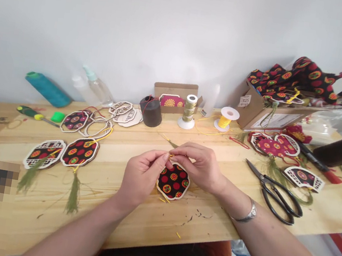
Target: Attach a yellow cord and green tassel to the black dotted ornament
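Just above a black ornament (pixel 175 183) with red and orange flower patterns and a pale rim, my two hands meet fingertip to fingertip. My left hand (pixel 143 173) pinches a thin yellow cord (pixel 171 156) between thumb and forefinger. From the other side my right hand (pixel 199 163), with a silver bracelet at its wrist, pinches the same cord. Most of the cord is hidden by the fingers. A green tassel (pixel 173 144) sticks out behind the right fingertips. The ornament lies flat on the wooden table (pixel 94 211), below the hands.
Black-handled scissors (pixel 273 191) lie at right. Tasselled ornaments (pixel 80 152) rest at left, near a screwdriver (pixel 34 114). Along the wall stand a teal thread cone (pixel 48 89), a black spool (pixel 150 111), a gold spool (pixel 188 113), a yellow cord spool (pixel 225 119) and a cardboard box (pixel 259 112).
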`<state>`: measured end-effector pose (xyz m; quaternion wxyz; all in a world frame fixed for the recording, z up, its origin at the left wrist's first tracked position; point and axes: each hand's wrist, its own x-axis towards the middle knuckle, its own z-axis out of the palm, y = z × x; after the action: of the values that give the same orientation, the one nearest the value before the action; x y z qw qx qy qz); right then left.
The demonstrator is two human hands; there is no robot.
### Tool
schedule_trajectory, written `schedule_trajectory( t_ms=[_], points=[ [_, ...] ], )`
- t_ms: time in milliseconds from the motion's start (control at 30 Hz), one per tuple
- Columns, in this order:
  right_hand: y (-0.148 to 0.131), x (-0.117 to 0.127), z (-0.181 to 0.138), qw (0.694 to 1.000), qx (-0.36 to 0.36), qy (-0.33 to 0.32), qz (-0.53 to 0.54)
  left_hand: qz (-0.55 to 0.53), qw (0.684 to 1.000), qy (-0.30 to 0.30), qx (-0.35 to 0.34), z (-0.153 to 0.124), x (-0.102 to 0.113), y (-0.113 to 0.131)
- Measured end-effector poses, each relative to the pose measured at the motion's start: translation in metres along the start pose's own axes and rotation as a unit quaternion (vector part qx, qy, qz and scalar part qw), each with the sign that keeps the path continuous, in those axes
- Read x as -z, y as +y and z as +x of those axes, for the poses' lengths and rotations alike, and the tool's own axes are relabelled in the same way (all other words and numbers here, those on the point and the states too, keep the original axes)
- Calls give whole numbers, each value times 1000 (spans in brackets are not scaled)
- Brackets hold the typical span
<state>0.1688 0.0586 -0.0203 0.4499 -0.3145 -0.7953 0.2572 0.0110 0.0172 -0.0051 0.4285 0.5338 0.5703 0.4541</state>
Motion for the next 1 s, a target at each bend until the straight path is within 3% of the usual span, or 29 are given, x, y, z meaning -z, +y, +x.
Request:
schedule_trajectory(
  t_ms=[200, 600, 833, 1000],
  points=[
    [-1, -1, 0, 1000, 12, 6, -15, 29, 999, 13, 0, -1, 1, 2],
    [1, -4, -2, 979, 103, 1, -176, 28, 1000, 8, -3, 0, 0, -2],
    [5, -7, -4, 986, 84, 2, -145, -120, 990, -30, 66, 5, -2, -13],
    [6, -7, -4, 987, 84, 8, -135, -161, 982, -32, 90, 7, -3, -12]
  ],
)
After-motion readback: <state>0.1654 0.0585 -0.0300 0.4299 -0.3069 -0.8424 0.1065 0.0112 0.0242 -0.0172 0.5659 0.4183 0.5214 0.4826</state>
